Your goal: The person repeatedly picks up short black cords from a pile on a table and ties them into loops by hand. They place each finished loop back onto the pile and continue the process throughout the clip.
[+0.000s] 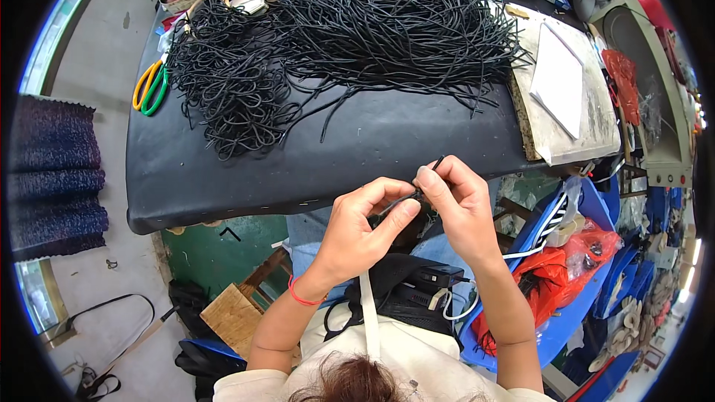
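Above my lap, close to the table's front edge, both hands pinch one thin black cord (pixel 439 161). My left hand (pixel 361 223) grips it between thumb and fingers. My right hand (pixel 462 201) pinches it near an end that pokes up past the fingertips. Most of the cord is hidden by my fingers, so I cannot tell whether it is knotted. Beyond my hands, a large heap of straight black cords (pixel 395 22) lies across the black-covered table (pixel 357 149). To its left is a smaller pile of looped, curly black cords (pixel 238 89).
Scissors with yellow and green handles (pixel 152 88) lie at the table's left edge. A pale board (pixel 596 126) with white paper (pixel 558 78) stands at right. Beside my right arm is a blue bin (pixel 555 339) with red plastic bags (pixel 544 272). A wooden stool (pixel 231 320) is lower left.
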Available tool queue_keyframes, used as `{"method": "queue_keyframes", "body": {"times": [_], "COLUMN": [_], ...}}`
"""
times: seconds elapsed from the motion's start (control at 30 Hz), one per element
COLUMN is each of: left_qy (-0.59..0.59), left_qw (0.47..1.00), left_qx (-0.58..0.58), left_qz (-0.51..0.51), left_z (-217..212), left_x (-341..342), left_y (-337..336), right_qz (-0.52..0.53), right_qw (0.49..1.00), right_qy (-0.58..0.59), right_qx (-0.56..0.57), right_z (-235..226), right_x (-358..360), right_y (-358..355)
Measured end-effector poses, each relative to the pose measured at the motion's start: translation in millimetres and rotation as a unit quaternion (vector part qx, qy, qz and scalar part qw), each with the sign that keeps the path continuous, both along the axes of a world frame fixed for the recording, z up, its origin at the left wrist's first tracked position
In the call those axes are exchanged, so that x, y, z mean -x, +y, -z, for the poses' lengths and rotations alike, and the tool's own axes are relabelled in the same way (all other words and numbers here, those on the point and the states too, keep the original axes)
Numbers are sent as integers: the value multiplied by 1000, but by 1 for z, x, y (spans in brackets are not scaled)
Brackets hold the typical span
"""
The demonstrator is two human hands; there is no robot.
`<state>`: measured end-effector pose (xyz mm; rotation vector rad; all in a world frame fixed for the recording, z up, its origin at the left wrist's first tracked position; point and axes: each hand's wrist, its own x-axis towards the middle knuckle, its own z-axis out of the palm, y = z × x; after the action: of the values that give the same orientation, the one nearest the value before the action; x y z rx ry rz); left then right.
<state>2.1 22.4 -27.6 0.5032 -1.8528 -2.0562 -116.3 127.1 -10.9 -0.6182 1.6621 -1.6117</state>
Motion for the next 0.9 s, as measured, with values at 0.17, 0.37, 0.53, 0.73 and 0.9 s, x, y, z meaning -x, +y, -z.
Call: {"method": "queue_keyframes", "body": {"times": [0.17, 0.37, 0.53, 0.73, 0.9], "left_qy": [6, 35, 3, -6, -55], "left_qw": [1000, 963, 999, 998, 978], "left_qx": [7, 264, -1, -52, -201], "left_qz": [-21, -29, -50, -25, -14], "left_z": [-6, -11, -2, -3, -6], "left_x": [4, 6, 5, 4, 3], "left_y": [-2, 1, -4, -15, -15], "right_qz": [46, 84, 98, -29, 15], "right_qw": [992, 956, 995, 997, 877], "right_qy": [117, 277, -6, -41, 479], "right_qx": [14, -46, 15, -58, 42], "right_z": [3, -2, -2, -5, 2], "right_x": [-8, -11, -9, -1, -11], "right_y": [-5, -8, -9, -2, -13]}}
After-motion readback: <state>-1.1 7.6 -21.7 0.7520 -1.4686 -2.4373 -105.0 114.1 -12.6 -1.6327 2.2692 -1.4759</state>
